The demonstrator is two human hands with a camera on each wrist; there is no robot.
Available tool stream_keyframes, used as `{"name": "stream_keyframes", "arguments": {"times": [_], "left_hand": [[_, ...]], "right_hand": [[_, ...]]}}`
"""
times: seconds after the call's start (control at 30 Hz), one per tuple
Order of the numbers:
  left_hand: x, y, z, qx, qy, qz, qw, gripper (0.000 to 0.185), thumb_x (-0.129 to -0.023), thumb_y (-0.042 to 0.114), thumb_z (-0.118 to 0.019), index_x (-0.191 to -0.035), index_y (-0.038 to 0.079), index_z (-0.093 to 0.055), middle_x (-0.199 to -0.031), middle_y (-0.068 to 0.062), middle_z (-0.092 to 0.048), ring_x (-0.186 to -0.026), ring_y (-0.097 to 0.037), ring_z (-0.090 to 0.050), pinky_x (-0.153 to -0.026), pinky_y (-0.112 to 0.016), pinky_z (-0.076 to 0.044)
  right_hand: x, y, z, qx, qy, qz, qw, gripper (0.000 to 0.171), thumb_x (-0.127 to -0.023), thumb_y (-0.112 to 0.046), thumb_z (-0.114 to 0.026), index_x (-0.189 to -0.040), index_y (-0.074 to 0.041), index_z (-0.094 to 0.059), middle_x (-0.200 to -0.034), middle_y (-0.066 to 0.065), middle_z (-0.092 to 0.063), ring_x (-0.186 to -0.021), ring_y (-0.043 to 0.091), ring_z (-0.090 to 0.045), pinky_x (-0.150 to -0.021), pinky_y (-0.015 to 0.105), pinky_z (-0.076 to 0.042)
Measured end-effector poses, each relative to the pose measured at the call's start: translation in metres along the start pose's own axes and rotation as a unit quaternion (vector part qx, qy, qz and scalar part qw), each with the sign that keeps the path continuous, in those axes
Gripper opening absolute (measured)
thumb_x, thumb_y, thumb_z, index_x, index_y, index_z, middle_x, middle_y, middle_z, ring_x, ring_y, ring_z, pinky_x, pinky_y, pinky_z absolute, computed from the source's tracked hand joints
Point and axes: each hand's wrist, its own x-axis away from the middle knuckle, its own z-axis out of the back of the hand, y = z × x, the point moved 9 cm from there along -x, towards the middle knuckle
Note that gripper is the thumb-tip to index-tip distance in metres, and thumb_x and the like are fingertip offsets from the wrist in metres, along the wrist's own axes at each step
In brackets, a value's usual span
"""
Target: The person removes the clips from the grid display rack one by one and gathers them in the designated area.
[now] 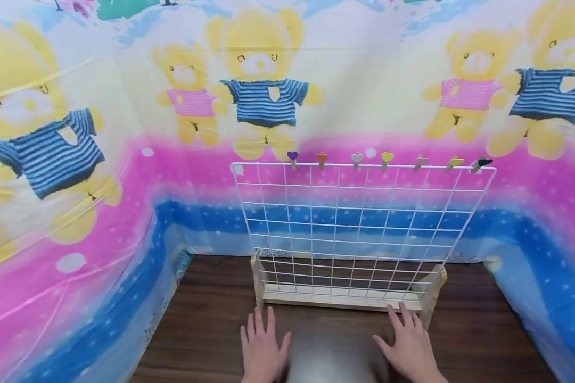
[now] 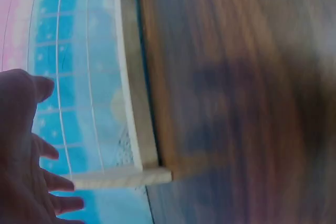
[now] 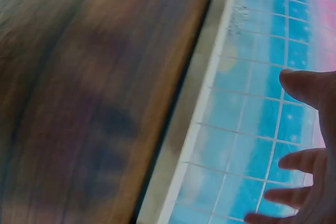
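Just beyond both flat hands (image 1: 337,351), the wire grid rack (image 1: 359,223).

The wire grid panel (image 1: 359,223) stands upright in a wooden base (image 1: 340,299) on the table (image 1: 206,319), towards its back edge. Along the panel's top wire sits a row of heart-topped clips (image 1: 387,157), from left of the middle to the right corner. Behind the panel hangs the teddy-bear curtain (image 1: 263,85). Before the base, on the table, lie the left hand (image 1: 263,351) and, to its right, the right hand (image 1: 409,346), whose fingertips are just beside the base.
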Motion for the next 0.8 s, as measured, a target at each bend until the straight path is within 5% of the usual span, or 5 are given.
{"name": "stream_keyframes", "arguments": {"times": [0.23,0.47,0.8], "left_hand": [[-0.038,-0.028,0.03,0.047,-0.003,0.033,0.9984,0.072,-0.095,0.044,-0.05,-0.142,-0.007,-0.031,-0.138,-0.028,-0.039,-0.121,-0.043,-0.042,-0.097,-0.057,-0.033],[-0.081,-0.04,0.067,0.149,0.035,0.026,0.9878,0.064,-0.098,0.032,-0.047,-0.141,-0.012,-0.029,-0.137,-0.031,-0.04,-0.122,-0.045,-0.04,-0.096,-0.055,-0.034],[-0.125,-0.044,0.072,0.288,0.013,0.011,0.9575,0.052,-0.101,0.019,-0.04,-0.142,-0.011,-0.028,-0.142,-0.031,-0.032,-0.131,-0.043,-0.031,-0.104,-0.053,-0.027]], "right_hand": [[-0.022,-0.021,0.042,-0.089,0.092,0.055,0.99,0.055,-0.076,-0.023,-0.079,-0.122,-0.001,-0.06,-0.112,0.019,-0.061,-0.097,0.036,-0.059,-0.077,0.051,-0.047],[-0.046,-0.048,0.083,-0.132,0.134,0.093,0.978,0.044,-0.077,-0.016,-0.077,-0.116,-0.002,-0.063,-0.104,0.013,-0.064,-0.082,0.026,-0.063,-0.065,0.044,-0.049],[-0.073,-0.085,0.134,-0.189,0.146,0.142,0.961,0.035,-0.08,-0.009,-0.074,-0.113,-0.002,-0.065,-0.089,0.007,-0.063,-0.072,0.018,-0.063,-0.062,0.035,-0.051]]}}
